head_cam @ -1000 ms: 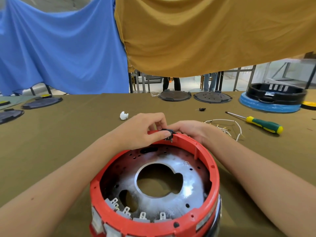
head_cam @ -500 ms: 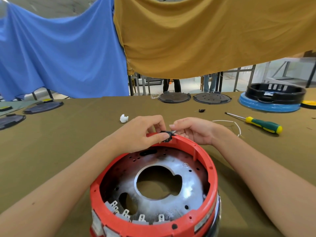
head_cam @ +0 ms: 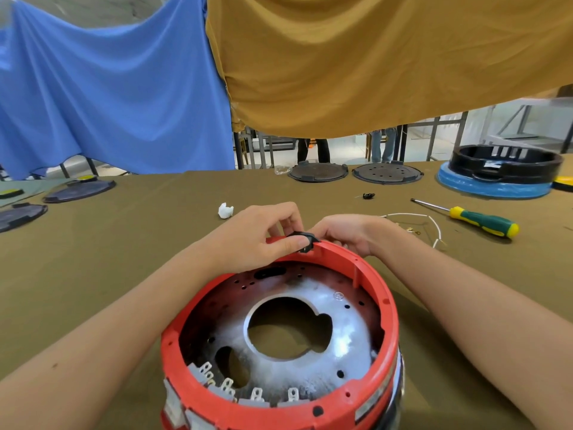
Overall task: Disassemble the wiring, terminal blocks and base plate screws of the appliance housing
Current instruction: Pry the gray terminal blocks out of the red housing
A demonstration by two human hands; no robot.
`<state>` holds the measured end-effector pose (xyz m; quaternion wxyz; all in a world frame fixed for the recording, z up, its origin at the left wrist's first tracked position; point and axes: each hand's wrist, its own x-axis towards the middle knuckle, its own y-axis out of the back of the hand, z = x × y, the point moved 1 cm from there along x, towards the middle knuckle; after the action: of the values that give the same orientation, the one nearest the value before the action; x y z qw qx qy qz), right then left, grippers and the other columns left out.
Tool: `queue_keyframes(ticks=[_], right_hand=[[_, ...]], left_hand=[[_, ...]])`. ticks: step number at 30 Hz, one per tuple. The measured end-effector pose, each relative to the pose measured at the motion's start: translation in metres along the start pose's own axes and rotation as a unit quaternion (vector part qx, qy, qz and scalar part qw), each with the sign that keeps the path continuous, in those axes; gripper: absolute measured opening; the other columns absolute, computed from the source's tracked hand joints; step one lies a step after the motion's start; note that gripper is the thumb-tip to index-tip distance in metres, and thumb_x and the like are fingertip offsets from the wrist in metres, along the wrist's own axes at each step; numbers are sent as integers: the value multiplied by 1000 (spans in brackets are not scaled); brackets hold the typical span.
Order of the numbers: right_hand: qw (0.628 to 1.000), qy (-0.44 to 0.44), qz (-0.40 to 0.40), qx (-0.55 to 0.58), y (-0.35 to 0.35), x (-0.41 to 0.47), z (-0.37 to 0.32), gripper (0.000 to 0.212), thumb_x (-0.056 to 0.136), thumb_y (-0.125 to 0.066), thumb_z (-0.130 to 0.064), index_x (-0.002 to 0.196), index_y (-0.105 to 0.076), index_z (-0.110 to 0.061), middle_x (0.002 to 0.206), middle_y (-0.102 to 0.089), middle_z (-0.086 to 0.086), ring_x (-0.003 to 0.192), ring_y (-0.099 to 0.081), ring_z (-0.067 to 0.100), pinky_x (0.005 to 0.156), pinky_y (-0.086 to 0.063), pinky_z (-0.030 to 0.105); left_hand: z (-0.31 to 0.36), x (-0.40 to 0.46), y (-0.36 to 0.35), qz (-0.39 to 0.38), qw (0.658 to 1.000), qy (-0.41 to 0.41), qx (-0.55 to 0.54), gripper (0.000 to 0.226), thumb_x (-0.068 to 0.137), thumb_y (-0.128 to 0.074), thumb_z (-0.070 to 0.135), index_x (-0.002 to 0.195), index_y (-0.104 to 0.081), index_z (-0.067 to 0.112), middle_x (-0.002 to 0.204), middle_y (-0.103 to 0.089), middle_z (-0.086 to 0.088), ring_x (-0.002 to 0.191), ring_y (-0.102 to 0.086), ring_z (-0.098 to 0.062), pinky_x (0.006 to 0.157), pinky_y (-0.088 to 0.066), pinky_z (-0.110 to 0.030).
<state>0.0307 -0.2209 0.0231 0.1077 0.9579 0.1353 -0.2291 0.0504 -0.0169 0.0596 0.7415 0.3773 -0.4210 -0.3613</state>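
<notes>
A round red appliance housing [head_cam: 376,283] stands open side up near the table's front edge, with a silver base plate [head_cam: 338,346] inside and several white terminal blocks [head_cam: 257,394] along its near wall. At the far rim sits a small black part [head_cam: 302,238]. My left hand [head_cam: 257,237] pinches this part between thumb and fingers. My right hand [head_cam: 350,232] curls over the rim just right of the part, its fingertips against the part and partly hidden behind the rim.
A green and yellow screwdriver [head_cam: 477,220] and loose white wires [head_cam: 415,218] lie to the right. A white piece [head_cam: 225,210] and a small black piece [head_cam: 368,196] lie beyond the housing. Dark round lids [head_cam: 317,172] and a black and blue housing [head_cam: 502,172] line the far edge.
My right hand has moved back in against the black part at the rim after lifting slightly. My left hand keeps its pinch on the part.
</notes>
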Motion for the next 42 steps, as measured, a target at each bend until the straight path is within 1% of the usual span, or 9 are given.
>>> queue_keyframes(ticks=[4,9,14,20,24,28,32,38,42], right_hand=[[998,64,1,10,-4,4,8,50,68,-76,-26,109,-52,-10,85,-37,10,68,-29,21,64,-24,31],[980,187,24,56,10,-9,8,20,92,-65,-27,81,-55,-14,61,-47,-3,51,-44,7,50,-40,16],[990,136,-16,20,-3,-6,8,19,91,-64,-16,103,-63,-1,88,-64,14,73,-64,22,71,-57,33],[996,80,31,-20,-11,-1,1,22,92,-56,-6,74,-69,-8,65,-69,5,56,-66,14,54,-53,23],[984,84,107,-117,-16,4,-1,24,101,-50,-7,81,-60,-17,73,-60,1,71,-58,16,72,-50,28],[990,118,51,58,-17,2,8,23,103,-42,-14,92,-62,-15,91,-66,-2,81,-67,9,76,-56,21],[977,149,149,18,-8,-6,9,24,101,-54,-25,83,-58,-8,68,-50,5,56,-48,15,53,-44,21],[897,207,262,290,1,-12,-1,29,105,-51,-30,84,-45,-11,62,-42,2,48,-54,14,46,-49,23],[859,308,241,330,6,-46,-32,32,105,-48,-36,82,-38,-16,61,-31,-5,45,-26,6,38,-23,17]], left_hand=[[0,1,-1,-2,1000,2,0,8,92,-61,45,92,-55,39,91,-66,16,84,-64,-5,66,-43,-21],[2,0,0,2,1000,0,-4,9,92,-62,44,91,-55,39,86,-66,16,82,-64,-5,64,-43,-19],[1,0,0,1,1000,1,-7,9,93,-62,43,94,-57,35,90,-68,14,83,-65,-7,66,-44,-22],[0,0,0,5,1000,-1,-3,13,91,-57,51,94,-55,39,92,-66,14,82,-63,-6,64,-44,-22],[0,0,-1,14,1000,-1,-3,24,86,-49,61,96,-54,41,90,-64,17,83,-63,-6,63,-43,-17],[0,-1,-1,12,1000,-6,4,23,88,-51,57,95,-57,37,91,-64,18,88,-61,-3,66,-43,-16],[1,-1,0,12,1000,-6,13,13,94,-58,43,97,-59,31,91,-64,18,90,-59,-3,69,-41,-14],[5,-3,0,17,999,-11,31,14,95,-57,39,98,-60,26,92,-62,15,89,-58,-6,79,-47,-27],[5,-3,0,7,999,-3,35,14,97,-55,40,98,-58,26,92,-62,9,87,-57,-10,79,-49,-36]])
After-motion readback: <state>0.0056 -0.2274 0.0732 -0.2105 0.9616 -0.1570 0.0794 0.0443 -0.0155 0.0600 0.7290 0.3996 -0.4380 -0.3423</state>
